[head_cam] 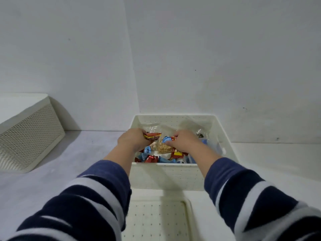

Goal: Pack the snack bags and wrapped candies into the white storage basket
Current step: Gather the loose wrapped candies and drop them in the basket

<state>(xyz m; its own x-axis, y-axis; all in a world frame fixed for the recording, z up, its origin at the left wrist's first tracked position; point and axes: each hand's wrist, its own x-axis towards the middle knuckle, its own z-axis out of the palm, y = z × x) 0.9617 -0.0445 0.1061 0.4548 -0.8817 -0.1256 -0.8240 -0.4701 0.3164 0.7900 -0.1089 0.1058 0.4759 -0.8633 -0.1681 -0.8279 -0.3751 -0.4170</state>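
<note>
The white storage basket (166, 176) stands on the table in front of me, against the wall. Both my hands reach over its near rim. My left hand (132, 140) grips a red and yellow wrapped candy (153, 136). My right hand (184, 140) holds a blue wrapped candy (167, 139) together with a red one. Beneath them lie clear snack bags of nuts (163, 147) and several red and blue candies (150, 158) on the basket floor. More clear bags (199, 133) sit at the back right.
A flat perforated white lid or tray (156, 221) lies just in front of the basket. Another perforated white basket (29, 133) lies upside down at the far left. Walls meet in a corner right behind the basket.
</note>
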